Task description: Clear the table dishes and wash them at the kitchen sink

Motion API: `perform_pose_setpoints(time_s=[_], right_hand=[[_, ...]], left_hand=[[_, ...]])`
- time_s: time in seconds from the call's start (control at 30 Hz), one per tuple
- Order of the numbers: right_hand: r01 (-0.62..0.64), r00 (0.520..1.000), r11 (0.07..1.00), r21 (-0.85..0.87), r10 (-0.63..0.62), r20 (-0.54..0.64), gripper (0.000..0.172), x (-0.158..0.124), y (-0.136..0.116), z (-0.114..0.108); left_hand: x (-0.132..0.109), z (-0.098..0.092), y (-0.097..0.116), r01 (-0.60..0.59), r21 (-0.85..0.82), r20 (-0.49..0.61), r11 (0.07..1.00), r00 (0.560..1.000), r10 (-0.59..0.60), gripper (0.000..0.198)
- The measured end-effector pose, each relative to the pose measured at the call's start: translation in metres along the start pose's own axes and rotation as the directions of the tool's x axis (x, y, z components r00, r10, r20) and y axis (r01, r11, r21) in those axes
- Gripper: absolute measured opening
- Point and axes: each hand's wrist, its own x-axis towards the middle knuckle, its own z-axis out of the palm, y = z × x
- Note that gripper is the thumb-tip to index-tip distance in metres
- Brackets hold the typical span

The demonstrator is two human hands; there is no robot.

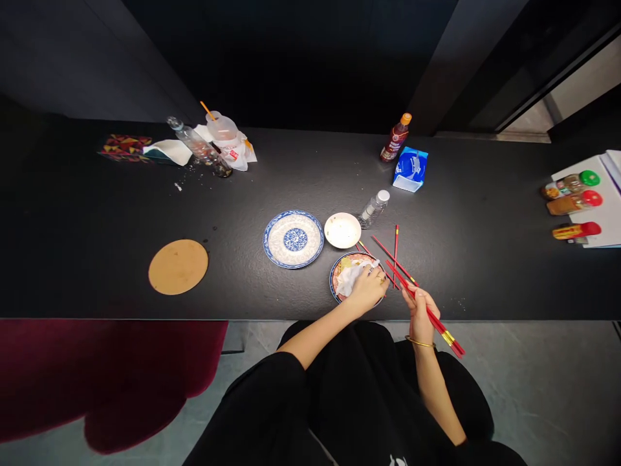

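Note:
My right hand point(421, 309) is wrapped round a pair of red chopsticks point(449, 338) with gold bands; their tips slant up and left over the table. My left hand point(369, 289) reaches over a small blue-rimmed plate point(332, 288), its fingers closed on a crumpled white, tissue-like piece point(347, 279). The fingertips are partly hidden. Something yellowish and reddish shows under the white piece. More red chopsticks point(396, 243) lie crossed on the table between my hands. Just behind the small plate stands a white bowl point(342, 231), with a larger blue-and-white plate point(294, 259) to its left.
A clear white-capped bottle point(372, 210) stands beside the bowl. Farther back are a sauce bottle point(395, 142) and a blue packet point(411, 169). Spice jars point(567, 205) lie at right. A round tan mat point(178, 266), tall bottle point(198, 147) and tissue box point(125, 147) are left.

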Motion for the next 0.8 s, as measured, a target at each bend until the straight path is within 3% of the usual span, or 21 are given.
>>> perform_pose_setpoints(time_s=[0.1,0.2,0.27,0.33,0.37,0.43,0.5,0.53,0.57,0.6,0.63,0.7,0.77,0.8], right_hand=[[0.013,0.999,1.0,0.008,-0.012,-0.03,0.028,0.004,0.003,-0.004],[-0.008,0.999,0.998,0.056,0.011,-0.053,0.036,0.011,0.002,-0.013],[-0.107,0.993,0.987,0.121,0.112,-0.035,0.039,0.018,0.003,-0.021],[-0.277,0.961,0.942,0.19,0.273,0.047,0.041,0.025,0.008,-0.028],[-0.369,0.929,0.905,0.211,0.354,0.106,0.043,0.027,0.013,-0.03],[-0.513,0.854,0.832,0.209,0.471,0.22,0.047,0.031,0.027,-0.028],[-0.596,0.793,0.781,0.184,0.537,0.29,0.048,0.032,0.043,-0.02],[-0.623,0.77,0.763,0.173,0.558,0.31,0.049,0.031,0.05,-0.014],[-0.637,0.755,0.752,0.167,0.568,0.327,0.048,0.03,0.057,-0.008],[-0.641,0.75,0.749,0.167,0.567,0.34,0.048,0.029,0.062,-0.002],[-0.635,0.754,0.754,0.17,0.556,0.35,0.048,0.028,0.066,0.004],[-0.602,0.773,0.78,0.172,0.515,0.37,0.049,0.028,0.069,0.013],[-0.578,0.779,0.802,0.149,0.488,0.394,0.05,0.028,0.067,0.018],[-0.574,0.775,0.809,0.13,0.485,0.405,0.05,0.027,0.065,0.02]], left_hand=[[0.004,0.01,0.008,0.017,0.068,0.018,0.998,1.0,-0.018,0.031],[-0.004,0.003,0.011,0.008,0.036,0.01,0.999,1.0,-0.009,0.039],[-0.017,-0.011,0.008,0.01,-0.074,-0.068,0.997,0.998,-0.015,0.052],[-0.034,-0.026,-0.003,0.088,-0.217,-0.246,0.972,0.959,-0.142,0.053],[-0.043,-0.033,-0.012,0.153,-0.293,-0.359,0.944,0.897,-0.257,0.049],[-0.061,-0.043,-0.036,0.268,-0.445,-0.535,0.854,0.686,-0.494,0.04],[-0.078,-0.047,-0.063,0.345,-0.551,-0.582,0.76,0.494,-0.646,0.035],[-0.086,-0.047,-0.075,0.389,-0.586,-0.563,0.711,0.436,-0.702,0.034],[-0.092,-0.046,-0.086,0.435,-0.615,-0.513,0.658,0.413,-0.753,0.032],[-0.096,-0.044,-0.094,0.475,-0.642,-0.436,0.601,0.419,-0.796,0.031],[-0.098,-0.04,-0.099,0.503,-0.668,-0.337,0.548,0.452,-0.826,0.032],[-0.098,-0.032,-0.101,0.498,-0.709,-0.15,0.499,0.585,-0.797,0.034],[-0.092,-0.022,-0.096,0.434,-0.738,-0.088,0.517,0.698,-0.711,0.036],[-0.089,-0.019,-0.092,0.404,-0.741,-0.103,0.535,0.72,-0.686,0.037]])
